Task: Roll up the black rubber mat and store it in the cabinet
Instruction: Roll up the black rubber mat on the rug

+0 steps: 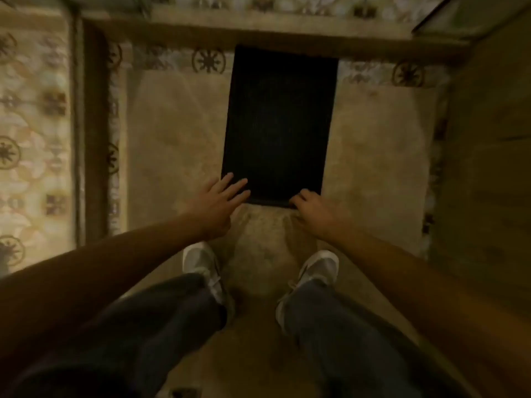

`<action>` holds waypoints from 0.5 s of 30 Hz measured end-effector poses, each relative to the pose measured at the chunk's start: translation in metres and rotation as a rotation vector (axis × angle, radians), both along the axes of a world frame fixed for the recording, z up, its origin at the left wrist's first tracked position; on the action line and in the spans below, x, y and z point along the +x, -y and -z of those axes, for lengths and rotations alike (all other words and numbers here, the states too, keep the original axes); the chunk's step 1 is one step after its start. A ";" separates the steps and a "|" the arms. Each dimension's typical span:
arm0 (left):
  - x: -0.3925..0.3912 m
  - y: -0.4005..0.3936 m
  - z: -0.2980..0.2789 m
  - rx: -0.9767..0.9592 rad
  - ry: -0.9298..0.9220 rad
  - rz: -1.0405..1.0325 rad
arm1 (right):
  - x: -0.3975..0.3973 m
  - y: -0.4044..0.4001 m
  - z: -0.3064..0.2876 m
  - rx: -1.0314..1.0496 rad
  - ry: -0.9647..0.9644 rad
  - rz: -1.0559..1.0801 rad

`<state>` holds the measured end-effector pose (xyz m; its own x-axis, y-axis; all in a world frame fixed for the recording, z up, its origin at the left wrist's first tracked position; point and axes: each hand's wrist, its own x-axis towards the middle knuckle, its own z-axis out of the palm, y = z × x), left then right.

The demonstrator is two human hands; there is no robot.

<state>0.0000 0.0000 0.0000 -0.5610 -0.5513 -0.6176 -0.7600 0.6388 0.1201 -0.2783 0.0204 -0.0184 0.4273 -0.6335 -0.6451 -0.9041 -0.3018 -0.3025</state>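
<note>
The black rubber mat lies flat on the tiled floor, its far end against a raised threshold. My left hand hovers at the mat's near left corner with fingers spread, fingertips over the mat's edge. My right hand sits at the near right corner with fingers curled down onto the mat's near edge. Whether the edge is lifted is hard to tell in the dim, blurred view.
My two feet in white shoes stand just behind the mat. A wooden frame runs along the left, patterned tiles beyond it. A wooden panel, possibly a cabinet or door, fills the right side.
</note>
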 end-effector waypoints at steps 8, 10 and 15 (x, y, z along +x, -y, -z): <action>-0.013 0.041 0.129 -0.058 -0.112 0.316 | -0.035 0.011 0.111 -0.139 -0.015 -0.212; -0.018 0.043 0.147 -0.038 -0.174 0.368 | -0.045 0.011 0.122 -0.187 0.071 -0.227; -0.019 0.038 0.162 -0.198 -0.503 0.352 | -0.065 0.002 0.135 -0.304 0.309 -0.187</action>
